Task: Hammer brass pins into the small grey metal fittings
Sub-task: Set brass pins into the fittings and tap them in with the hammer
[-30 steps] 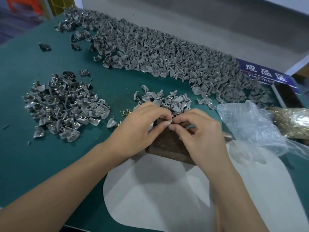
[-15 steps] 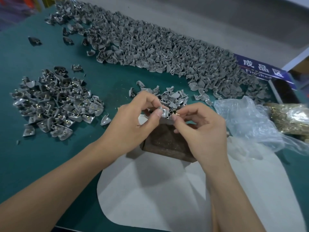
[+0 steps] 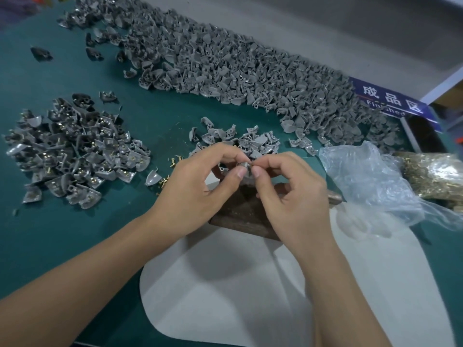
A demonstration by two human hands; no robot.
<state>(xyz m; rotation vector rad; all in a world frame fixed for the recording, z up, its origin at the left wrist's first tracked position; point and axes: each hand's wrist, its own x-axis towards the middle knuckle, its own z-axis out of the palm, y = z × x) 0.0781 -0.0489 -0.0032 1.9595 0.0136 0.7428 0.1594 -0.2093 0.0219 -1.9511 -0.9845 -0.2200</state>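
Pinching one small grey fitting (image 3: 245, 164) between thumb and forefinger, the left hand (image 3: 198, 189) holds it above a dark block (image 3: 246, 216); the right hand (image 3: 292, 196) pinches at its edge, what it grips too small to tell. Loose brass pins (image 3: 175, 160) lie just beside on the green surface (image 3: 155, 113). A blue sign (image 3: 390, 101) reads "成品区" and, partly hidden, "Finished".

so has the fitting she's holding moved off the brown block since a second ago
Yes. The fitting, pinched between the left hand and right hand, has lifted off the brown block toward the small pile beyond.
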